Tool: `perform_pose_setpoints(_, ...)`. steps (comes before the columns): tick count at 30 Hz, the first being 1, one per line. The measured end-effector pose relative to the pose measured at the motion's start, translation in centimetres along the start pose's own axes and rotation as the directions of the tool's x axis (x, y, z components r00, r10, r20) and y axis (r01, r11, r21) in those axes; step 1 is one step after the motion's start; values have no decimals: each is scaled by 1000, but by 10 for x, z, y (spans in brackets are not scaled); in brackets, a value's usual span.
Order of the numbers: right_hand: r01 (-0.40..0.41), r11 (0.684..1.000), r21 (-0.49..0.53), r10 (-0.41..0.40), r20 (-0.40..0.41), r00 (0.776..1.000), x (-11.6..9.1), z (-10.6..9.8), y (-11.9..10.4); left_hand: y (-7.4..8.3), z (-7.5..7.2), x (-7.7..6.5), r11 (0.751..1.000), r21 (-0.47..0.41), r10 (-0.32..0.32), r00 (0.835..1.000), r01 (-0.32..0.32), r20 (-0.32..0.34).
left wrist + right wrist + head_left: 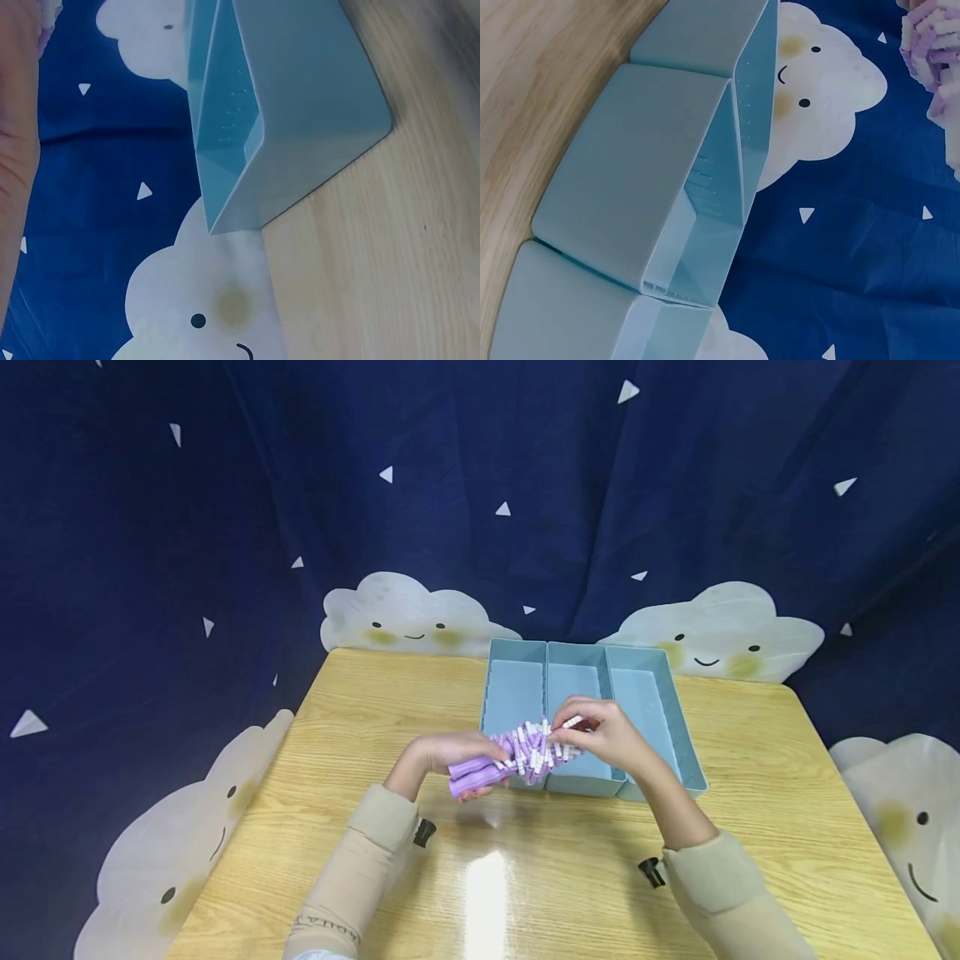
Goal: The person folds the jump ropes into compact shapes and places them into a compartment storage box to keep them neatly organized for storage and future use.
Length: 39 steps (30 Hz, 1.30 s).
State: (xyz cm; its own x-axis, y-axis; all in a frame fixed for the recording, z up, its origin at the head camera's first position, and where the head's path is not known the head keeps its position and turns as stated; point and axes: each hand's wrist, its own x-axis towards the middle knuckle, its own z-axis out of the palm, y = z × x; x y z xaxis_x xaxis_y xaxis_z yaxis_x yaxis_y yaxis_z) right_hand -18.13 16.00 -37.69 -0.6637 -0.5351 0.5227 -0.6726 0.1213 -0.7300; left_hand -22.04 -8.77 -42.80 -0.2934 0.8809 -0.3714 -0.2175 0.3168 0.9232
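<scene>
A beaded jump rope (534,750), purple and white, is bundled up and held over the table in front of the trays. My left hand (457,749) grips it at the two purple handles (474,777), which point back toward my left arm. At the bundle's other end, my right hand (600,731) pinches a strand of beads between thumb and fingers, and a short white piece pokes out past them. Part of the bundle (934,56) shows at the top right of the right wrist view. The left wrist view catches only the side of my left hand (16,135).
Three long pale-blue trays (517,647) stand side by side on the wooden table (382,693), right behind and below my hands. A dark blue curtain (450,543) with white triangles and smiling clouds hangs behind the table.
</scene>
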Motion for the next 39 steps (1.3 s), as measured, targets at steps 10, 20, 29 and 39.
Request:
perform_pose_setpoints(10,-88,996,-1,88,-104,991,2,1,-2,-3,2,0,999,-3,46,998,-46,43)
perform_pose_setpoints(20,-241,963,121,239,33,971,-4,-14,17,-5,2,0,998,-28,54,997,-52,62)
perform_pose_setpoints(29,-236,962,134,231,51,972,-6,-18,13,-6,2,-1,998,-31,51,997,-49,53)
perform_pose_setpoints(39,33,998,-50,-39,-126,991,-1,-8,-6,-11,0,-1,992,-32,122,989,-119,87)
